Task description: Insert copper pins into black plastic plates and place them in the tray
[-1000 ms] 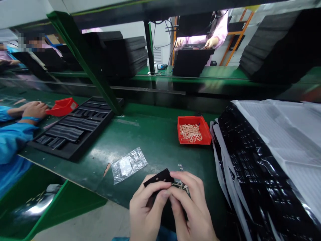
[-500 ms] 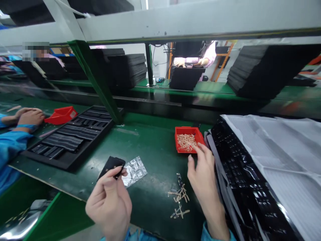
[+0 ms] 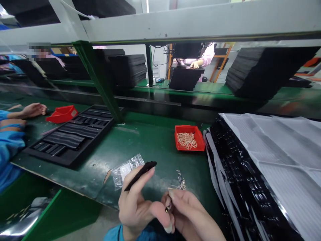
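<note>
My left hand (image 3: 135, 206) grips a flat black piece (image 3: 140, 174) between its fingers, tilted nearly edge-on. Its thumb reaches across to my right hand (image 3: 192, 211), which pinches a small dark part (image 3: 168, 207) with a shiny gold-coloured end. The two hands meet low in the middle of the view. Just beyond them lies a loose heap of small metallic and tan strips (image 3: 181, 180), partly covered by my right hand. A clear plastic bag (image 3: 117, 177) rests on the bench behind my left hand. Farther back, a red bin (image 3: 200, 142) holds many thin tan strips (image 3: 187, 140).
On the right stands a stack of shiny black panels (image 3: 240, 167) topped with white foam sheeting (image 3: 283, 147). A black compartment tray (image 3: 71, 159) lies left, beside a green post (image 3: 99, 82). Past it are another red bin (image 3: 62, 113) and a co-worker's hand (image 3: 33, 109).
My right hand has left the red bin and come down to my left hand, now pinching a small part. My left hand moved right, turning the black piece edge-on.
</note>
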A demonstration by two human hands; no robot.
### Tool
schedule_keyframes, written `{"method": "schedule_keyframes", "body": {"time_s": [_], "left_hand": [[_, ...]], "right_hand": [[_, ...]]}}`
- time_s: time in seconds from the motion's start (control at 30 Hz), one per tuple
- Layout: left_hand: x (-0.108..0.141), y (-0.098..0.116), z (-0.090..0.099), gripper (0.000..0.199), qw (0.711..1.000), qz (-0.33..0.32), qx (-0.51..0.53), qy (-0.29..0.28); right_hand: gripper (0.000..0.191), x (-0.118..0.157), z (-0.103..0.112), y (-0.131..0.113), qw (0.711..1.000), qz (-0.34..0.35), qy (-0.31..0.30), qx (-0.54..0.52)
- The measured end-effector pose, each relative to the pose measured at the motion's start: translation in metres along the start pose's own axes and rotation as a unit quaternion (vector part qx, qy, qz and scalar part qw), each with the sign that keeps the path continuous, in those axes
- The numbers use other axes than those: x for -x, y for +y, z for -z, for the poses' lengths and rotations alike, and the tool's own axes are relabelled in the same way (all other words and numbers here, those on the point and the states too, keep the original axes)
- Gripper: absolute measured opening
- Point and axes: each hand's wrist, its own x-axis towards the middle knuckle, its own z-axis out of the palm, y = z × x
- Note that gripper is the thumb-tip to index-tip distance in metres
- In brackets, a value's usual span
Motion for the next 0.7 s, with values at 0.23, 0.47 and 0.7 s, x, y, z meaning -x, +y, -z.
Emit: {"method": "schedule_keyframes", "body": {"time_s": [0.23,0.47,0.7], "left_hand": [[-0.013,0.028,-0.009,0.034,0.973,0.174,0.087,-0.125],[-0.009,0.043,-0.029,0.035,0.878,0.355,0.232,-0.224],[-0.006,0.050,-0.035,0.035,0.869,0.365,0.203,-0.266]], "right_hand": [[0.027,-0.004,0.003,-0.026,0.911,0.308,0.217,0.167],[0.024,-0.014,0.005,-0.021,0.867,0.321,0.264,0.276],[0.026,-0.018,0.012,-0.027,0.881,0.261,0.290,0.269]]}}
